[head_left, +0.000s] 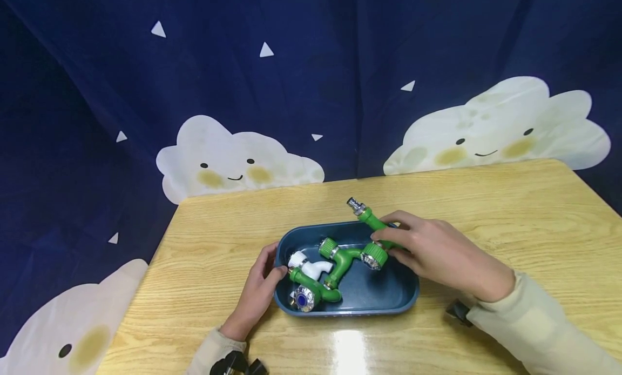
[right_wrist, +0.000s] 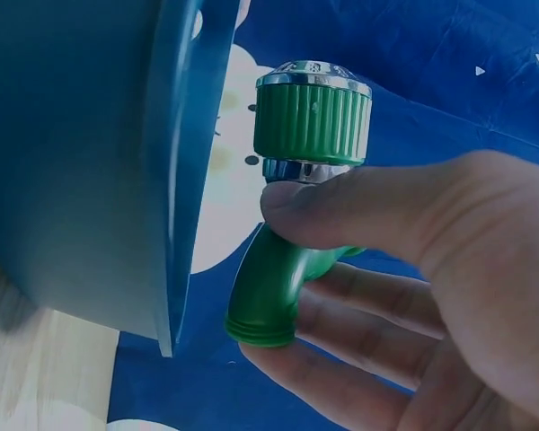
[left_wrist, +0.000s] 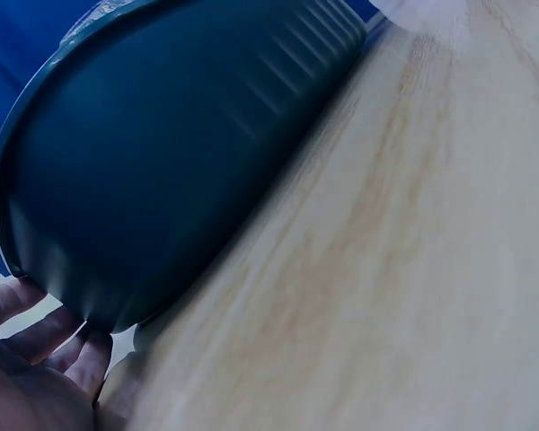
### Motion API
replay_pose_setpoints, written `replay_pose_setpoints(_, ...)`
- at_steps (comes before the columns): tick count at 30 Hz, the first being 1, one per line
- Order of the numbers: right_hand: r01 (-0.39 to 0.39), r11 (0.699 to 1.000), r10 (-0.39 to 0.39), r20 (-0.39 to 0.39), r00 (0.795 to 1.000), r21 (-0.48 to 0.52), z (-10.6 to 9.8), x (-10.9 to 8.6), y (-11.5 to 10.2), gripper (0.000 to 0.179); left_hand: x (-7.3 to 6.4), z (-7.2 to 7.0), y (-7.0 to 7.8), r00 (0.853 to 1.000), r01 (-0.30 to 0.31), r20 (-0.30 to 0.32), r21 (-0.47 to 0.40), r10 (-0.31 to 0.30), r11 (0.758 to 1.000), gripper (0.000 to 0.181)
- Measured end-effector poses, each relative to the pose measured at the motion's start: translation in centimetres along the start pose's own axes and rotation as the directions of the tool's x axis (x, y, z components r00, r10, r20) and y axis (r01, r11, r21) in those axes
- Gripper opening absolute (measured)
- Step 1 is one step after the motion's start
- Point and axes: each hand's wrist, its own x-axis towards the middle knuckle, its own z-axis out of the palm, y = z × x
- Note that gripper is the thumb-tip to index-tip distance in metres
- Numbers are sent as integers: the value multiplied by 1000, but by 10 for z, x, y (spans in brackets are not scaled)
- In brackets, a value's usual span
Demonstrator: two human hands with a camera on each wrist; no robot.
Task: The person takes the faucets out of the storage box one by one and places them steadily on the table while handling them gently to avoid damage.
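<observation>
My right hand (head_left: 432, 250) holds a green plastic tap (head_left: 373, 220) over the right half of a dark blue-green oblong tub (head_left: 347, 313). Its metal nozzle end points up and left; in the right wrist view, the thumb lies just below its ribbed, chrome-topped knob (right_wrist: 313, 121). My left hand (head_left: 257, 288) grips the tub's left end, thumb at the rim and fingers around the outer wall (left_wrist: 162, 162). Inside lie a white tap (head_left: 318, 268), a green tap (head_left: 343, 262) in the middle, and another green tap (head_left: 319, 292) whose knob has a blue centre.
The tub rests on a light wood-grain table (head_left: 233, 223). A dark blue curtain (head_left: 301, 83) with smiling clouds and white triangles hangs behind the table and along its left side. Dark wrist gear (head_left: 459, 313) shows at the right sleeve.
</observation>
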Motion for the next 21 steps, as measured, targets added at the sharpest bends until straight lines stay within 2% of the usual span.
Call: replay_pose_setpoints(21, -33, 999, 33, -3, 999, 3, -8, -1, 5, 42, -1, 0, 0, 1000, -10, 12, -10, 10, 1000, 47)
